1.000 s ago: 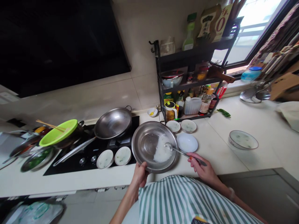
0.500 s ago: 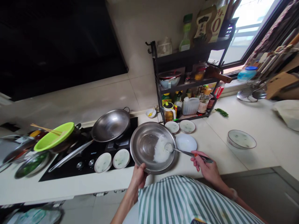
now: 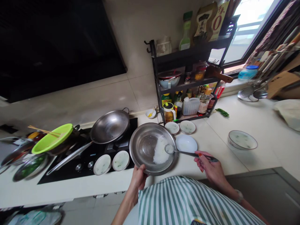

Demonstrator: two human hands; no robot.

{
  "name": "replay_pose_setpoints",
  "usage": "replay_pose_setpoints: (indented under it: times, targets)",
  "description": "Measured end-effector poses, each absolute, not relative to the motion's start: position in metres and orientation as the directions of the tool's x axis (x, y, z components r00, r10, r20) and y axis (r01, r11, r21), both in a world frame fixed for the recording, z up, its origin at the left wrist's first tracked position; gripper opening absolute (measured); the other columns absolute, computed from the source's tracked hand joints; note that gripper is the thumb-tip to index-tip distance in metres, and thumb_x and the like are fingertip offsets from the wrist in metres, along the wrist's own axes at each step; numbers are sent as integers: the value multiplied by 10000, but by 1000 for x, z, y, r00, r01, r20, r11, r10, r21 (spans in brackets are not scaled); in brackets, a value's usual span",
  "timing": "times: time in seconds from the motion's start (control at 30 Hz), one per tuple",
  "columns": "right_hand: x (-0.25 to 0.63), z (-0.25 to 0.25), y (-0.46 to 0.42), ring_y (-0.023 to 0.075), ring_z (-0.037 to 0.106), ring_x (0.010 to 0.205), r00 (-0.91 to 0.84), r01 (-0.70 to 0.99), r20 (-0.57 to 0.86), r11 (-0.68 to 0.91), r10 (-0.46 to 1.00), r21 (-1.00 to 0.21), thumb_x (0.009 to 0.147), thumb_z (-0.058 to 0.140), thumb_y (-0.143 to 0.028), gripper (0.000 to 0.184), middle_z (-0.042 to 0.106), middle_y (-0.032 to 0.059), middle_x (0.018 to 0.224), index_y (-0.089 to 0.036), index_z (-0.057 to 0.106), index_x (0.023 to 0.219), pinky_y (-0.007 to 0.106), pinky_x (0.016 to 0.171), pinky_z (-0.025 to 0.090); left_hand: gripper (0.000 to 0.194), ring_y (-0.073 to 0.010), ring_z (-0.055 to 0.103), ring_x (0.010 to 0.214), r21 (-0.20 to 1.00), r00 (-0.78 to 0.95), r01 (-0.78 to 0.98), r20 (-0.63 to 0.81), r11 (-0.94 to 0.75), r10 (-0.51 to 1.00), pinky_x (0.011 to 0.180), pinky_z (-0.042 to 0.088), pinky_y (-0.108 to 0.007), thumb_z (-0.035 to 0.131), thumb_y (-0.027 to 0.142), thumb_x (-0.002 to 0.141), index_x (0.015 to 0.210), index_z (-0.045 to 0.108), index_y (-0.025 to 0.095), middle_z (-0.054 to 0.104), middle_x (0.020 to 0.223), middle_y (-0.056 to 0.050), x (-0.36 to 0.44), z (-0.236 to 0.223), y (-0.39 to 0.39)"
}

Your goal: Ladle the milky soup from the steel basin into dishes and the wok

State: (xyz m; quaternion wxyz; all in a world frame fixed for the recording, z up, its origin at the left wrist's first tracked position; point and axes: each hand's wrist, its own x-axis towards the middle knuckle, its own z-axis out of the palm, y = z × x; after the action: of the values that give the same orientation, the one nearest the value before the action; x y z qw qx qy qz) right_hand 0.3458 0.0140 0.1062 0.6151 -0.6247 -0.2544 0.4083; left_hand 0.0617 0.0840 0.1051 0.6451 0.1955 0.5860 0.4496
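My left hand (image 3: 138,177) grips the near rim of a wide steel basin (image 3: 142,143), thumb over the edge. The basin is tilted, and a white, milky liquid (image 3: 160,153) has pooled in its right side. In my right hand (image 3: 208,164) is the dark handle of a ladle (image 3: 170,149), whose round bowl sits in the basin at the liquid's right edge. Right behind the ladle handle lies a shallow white bowl (image 3: 187,143) with a little whitish residue. Two bowls of pale liquid with green bits, one a small bowl (image 3: 187,126), stand beyond it.
Two more filled bowls (image 3: 121,160) rest on the black cooktop (image 3: 70,168), beside a steel wok (image 3: 110,126). A lime-green colander (image 3: 52,139) is at left. A dark spice rack (image 3: 182,86) stands behind the basin. Another filled bowl (image 3: 242,139) is on the right counter.
My right hand has shifted slightly right with the ladle, whose bowl stays at the liquid's edge. The left hand keeps its hold on the basin. The view has moved a little.
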Motion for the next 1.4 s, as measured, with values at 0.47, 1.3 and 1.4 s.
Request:
replay_pose_setpoints:
  times: [0.47, 1.3, 1.4]
  targets:
    - [368, 123, 8, 131, 497, 478, 619, -206, -181, -64, 764, -977, 724, 665, -423, 327, 641, 49, 604, -157, 649, 914, 244, 381, 367, 286, -94, 477, 476, 773, -98, -357, -590, 525, 802, 468, 346, -208, 580, 101, 544, 792, 471, 195, 528, 563, 57, 61, 107, 88]
    - [394, 112, -14, 153, 633, 686, 349, 539, 386, 154, 854, -828, 866, 522, -288, 216, 665, 65, 846, -223, 667, 1013, 254, 596, 528, 292, -84, 446, 467, 771, -94, -351, -593, 531, 800, 478, 354, -212, 561, 114, 523, 789, 470, 194, 508, 533, 74, 59, 108, 89]
    - [381, 115, -7, 128, 580, 551, 506, 371, 260, 64, 822, -926, 892, 504, -330, 238, 657, 40, 747, -211, 632, 1054, 239, 484, 489, 299, -84, 444, 463, 771, -89, -357, -590, 527, 802, 471, 345, -212, 562, 116, 520, 793, 468, 196, 516, 536, 72, 59, 108, 89]
